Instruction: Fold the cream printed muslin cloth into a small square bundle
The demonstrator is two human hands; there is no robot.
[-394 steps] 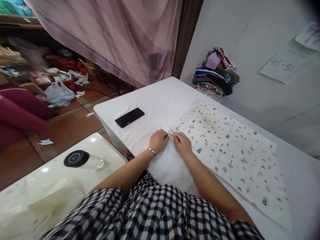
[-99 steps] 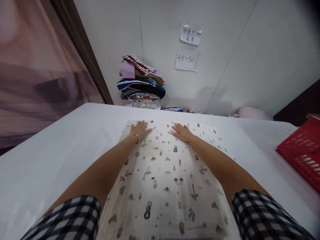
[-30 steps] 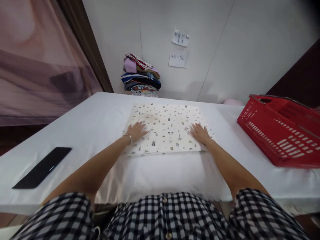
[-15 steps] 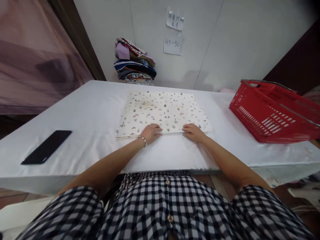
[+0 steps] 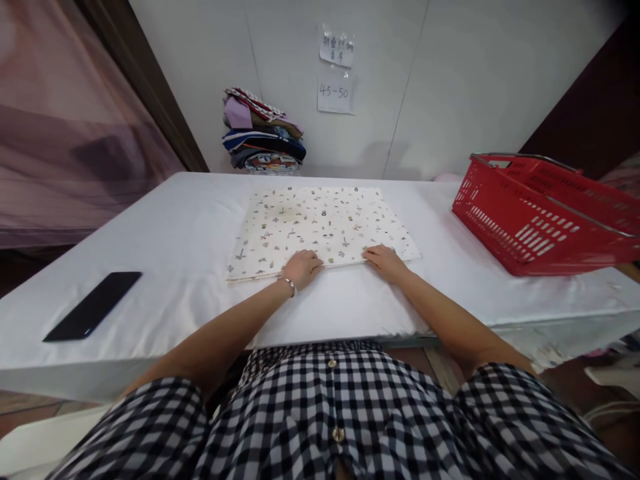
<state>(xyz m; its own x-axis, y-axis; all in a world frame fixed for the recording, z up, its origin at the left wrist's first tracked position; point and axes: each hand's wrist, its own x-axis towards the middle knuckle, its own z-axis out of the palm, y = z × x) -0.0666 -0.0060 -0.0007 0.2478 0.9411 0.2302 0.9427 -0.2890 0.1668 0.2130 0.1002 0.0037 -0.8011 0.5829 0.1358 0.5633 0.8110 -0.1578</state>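
A cream cloth (image 5: pixel 320 223) with small printed figures lies folded flat on the white-covered table (image 5: pixel 185 233). At its near edge, left of the middle, my left hand (image 5: pixel 301 268) pinches the layers, with fingers together and a bracelet on the wrist. My right hand (image 5: pixel 386 263) grips the same near edge further right, its fingertips on top of the cloth. A stretch of the edge shows between the two hands. Both thumbs are mostly hidden.
A black phone (image 5: pixel 93 307) lies on the table at the left. On the right stands a red basket (image 5: pixel 530 217). Behind the table's far edge is a stack of folded fabrics (image 5: pixel 264 137), with paper signs (image 5: pixel 336 92) on the wall.
The view has shifted and tilted slightly. Both hands stay at the cloth's near edge, the right fingers drawn slightly closer together; the cloth lies much as before.
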